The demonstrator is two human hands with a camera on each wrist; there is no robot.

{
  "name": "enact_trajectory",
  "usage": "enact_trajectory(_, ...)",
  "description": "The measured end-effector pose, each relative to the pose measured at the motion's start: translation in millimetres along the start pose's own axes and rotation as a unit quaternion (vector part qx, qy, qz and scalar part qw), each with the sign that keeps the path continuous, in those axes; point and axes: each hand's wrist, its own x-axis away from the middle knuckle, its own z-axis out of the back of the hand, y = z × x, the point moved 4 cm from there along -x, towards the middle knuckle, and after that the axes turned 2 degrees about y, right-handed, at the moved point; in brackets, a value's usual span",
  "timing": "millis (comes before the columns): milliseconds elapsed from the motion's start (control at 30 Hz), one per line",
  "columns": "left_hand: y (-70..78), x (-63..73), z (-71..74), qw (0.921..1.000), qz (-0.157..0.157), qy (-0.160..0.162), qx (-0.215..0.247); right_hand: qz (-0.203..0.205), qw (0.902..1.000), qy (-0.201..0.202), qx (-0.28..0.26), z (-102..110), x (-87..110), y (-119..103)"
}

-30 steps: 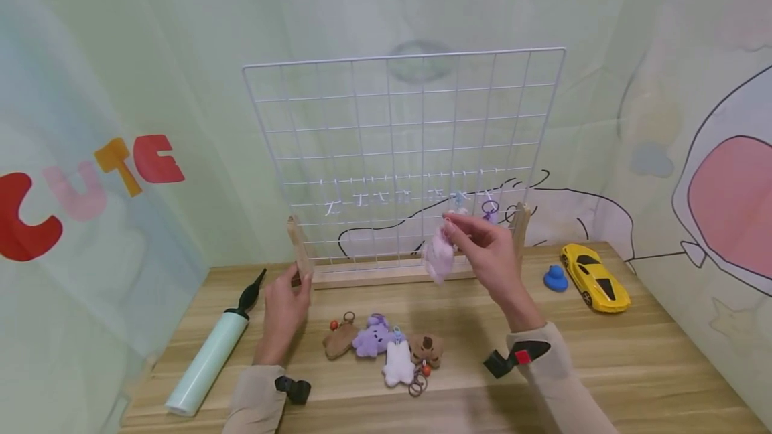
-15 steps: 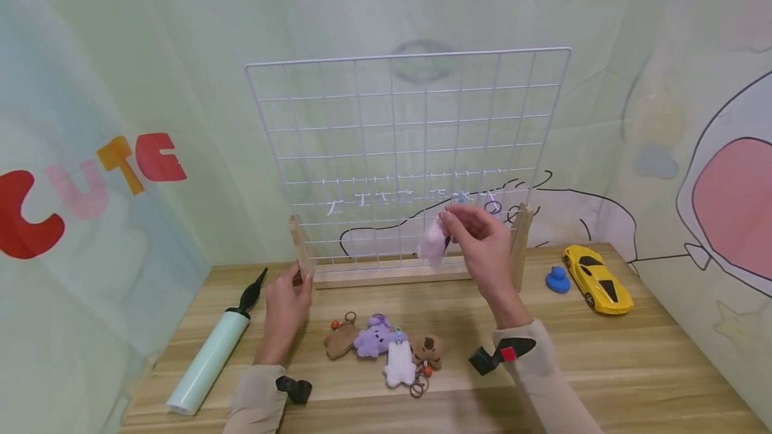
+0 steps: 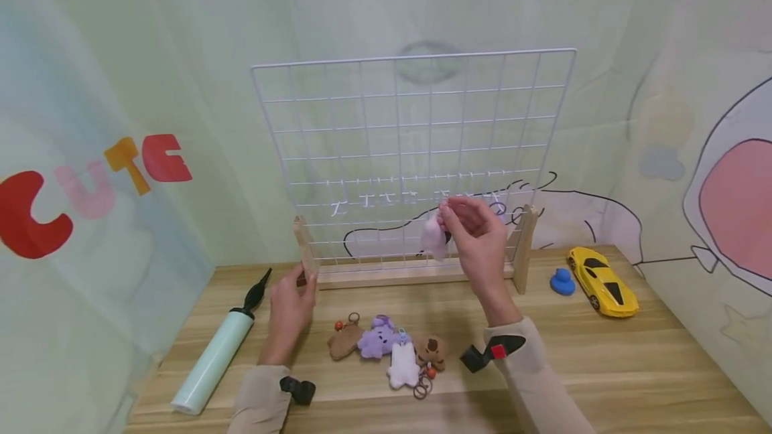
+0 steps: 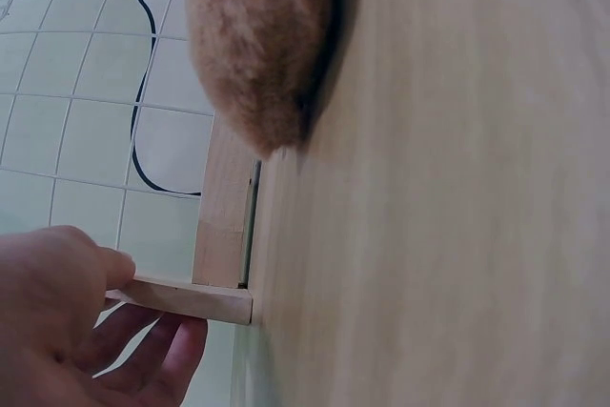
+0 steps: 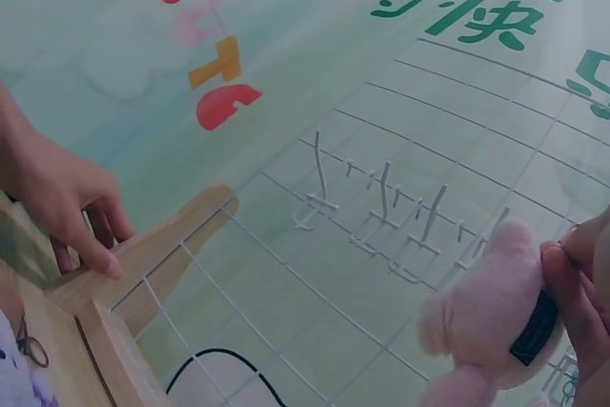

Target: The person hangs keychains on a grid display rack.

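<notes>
My right hand (image 3: 482, 240) pinches a pink plush keychain (image 3: 433, 236) by its top, in front of the white wire grid rack (image 3: 416, 126). Seen from the right wrist, the pink plush (image 5: 491, 307) shows a dark label on its side, and white hooks (image 5: 381, 202) line the grid beyond it. My left hand (image 3: 291, 307) grips the wooden upright (image 3: 305, 246) at the rack's left end; in the left wrist view the thumb lies on one side of that wooden foot (image 4: 191, 298) and the fingers on the other. A purple charm (image 3: 498, 211) hangs partly hidden behind the right hand.
Several plush keychains lie on the table before the rack: brown (image 3: 345, 341), purple (image 3: 376, 340), white (image 3: 403, 365) and a brown bear (image 3: 431, 351). A mint hand pump (image 3: 217, 357) lies at left. At right are a blue duck (image 3: 562, 282) and a yellow toy car (image 3: 603, 283).
My right hand has moved slightly left and up with the pink plush, closer to the row of hooks. The left hand keeps its grip on the wooden upright.
</notes>
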Motion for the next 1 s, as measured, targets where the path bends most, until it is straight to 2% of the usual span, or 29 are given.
enact_trajectory(400, 0.1, -0.8, -0.3, 0.9998, 0.007, -0.015, 0.011, 0.0, 0.9974, 0.073, -0.002, -7, -0.4, 4)
enact_trajectory(1000, -1.1, -1.0, 0.7, 0.9999, -0.004, -0.01, 0.007, -0.004, 0.9961, 0.087, 0.01, -5, 3.1, 13)
